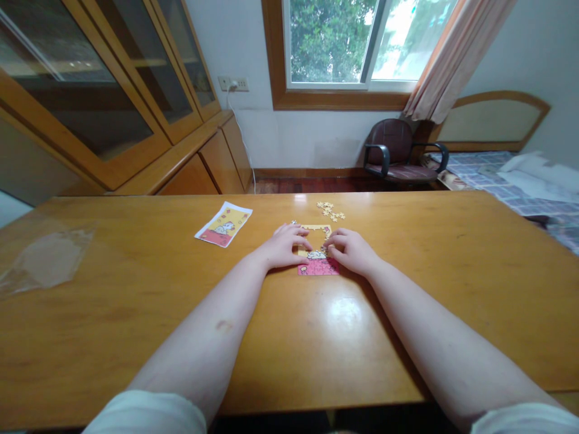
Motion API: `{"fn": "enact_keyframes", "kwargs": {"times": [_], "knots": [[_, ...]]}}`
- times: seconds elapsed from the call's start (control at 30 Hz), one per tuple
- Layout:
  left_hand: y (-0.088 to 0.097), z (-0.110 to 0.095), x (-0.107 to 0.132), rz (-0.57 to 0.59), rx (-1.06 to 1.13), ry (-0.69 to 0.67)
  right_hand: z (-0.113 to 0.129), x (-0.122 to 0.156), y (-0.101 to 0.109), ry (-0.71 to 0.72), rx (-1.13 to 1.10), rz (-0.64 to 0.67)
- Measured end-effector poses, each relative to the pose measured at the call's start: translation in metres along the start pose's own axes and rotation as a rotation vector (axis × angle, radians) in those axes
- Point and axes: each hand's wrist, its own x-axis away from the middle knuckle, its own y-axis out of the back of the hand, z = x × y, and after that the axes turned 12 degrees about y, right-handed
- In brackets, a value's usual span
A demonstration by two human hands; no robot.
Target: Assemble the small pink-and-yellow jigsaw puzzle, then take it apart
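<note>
A partly assembled jigsaw puzzle (318, 267) lies flat on the wooden table, pink at the bottom with a yellow border and a gap showing bare wood in its middle. My left hand (288, 246) rests on its left edge with fingers spread. Over the right edge is my right hand (350, 249), its thumb and fingertips drawn together at the border of the gap; whatever is between them is too small to make out. Several loose puzzle pieces (331, 211) lie beyond the puzzle. One small piece (294, 222) sits by my left fingers.
A printed reference picture (224, 224) lies to the left on the table (280, 349). A clear plastic bag (49, 256) is at the far left. Behind the table stand a glass-door cabinet (181, 147), an office chair (393, 147) and a bed (479, 166).
</note>
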Motion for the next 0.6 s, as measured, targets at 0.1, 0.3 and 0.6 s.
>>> {"fn": "enact_keyframes", "kwargs": {"times": [0.1,0.3,0.6], "knots": [[0.0002,-0.0003,0.0002,0.004,0.005,0.002,-0.0001,-0.0002,0.0004,-0.045,0.013,-0.029],[-0.0002,0.0003,0.0004,0.000,0.009,0.005,0.0021,-0.0017,-0.0002,-0.101,0.048,-0.014],[-0.0006,0.0018,-0.0006,0.001,0.005,-0.006,0.0005,-0.0009,-0.0029,-0.079,0.021,0.024]]}}
